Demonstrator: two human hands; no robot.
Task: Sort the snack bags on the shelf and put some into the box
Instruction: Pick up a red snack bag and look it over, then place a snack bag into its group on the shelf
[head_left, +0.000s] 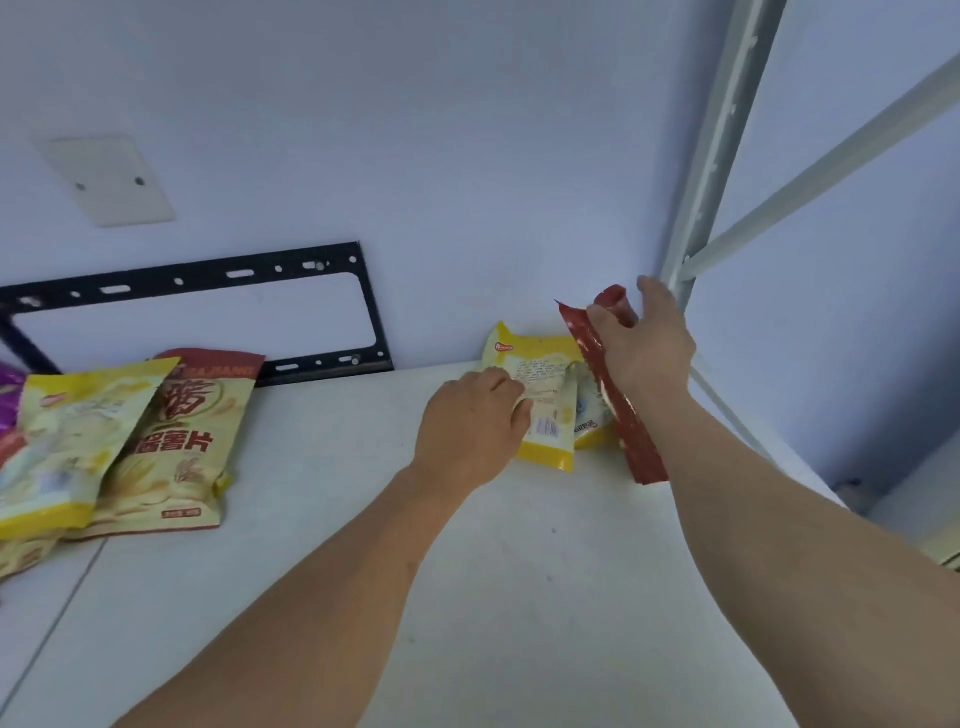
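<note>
On the white shelf board (467, 597), near the back wall, a yellow snack bag (545, 384) stands with its printed back toward me. My left hand (470, 426) holds its left edge with curled fingers. Behind it a second yellow bag (592, 421) is partly hidden. My right hand (647, 343) grips the top of a red snack bag (631, 436), which stands on edge to the right of the yellow bags. At the far left lie a yellow bag (67, 441) and a cream and red chip bag (182, 447).
A black metal bracket (363, 312) is fixed to the wall behind the shelf. A grey shelf upright (711, 156) and a crossbar (831, 166) rise at the right. A purple bag's edge (10, 384) shows at the left border. No box is in view.
</note>
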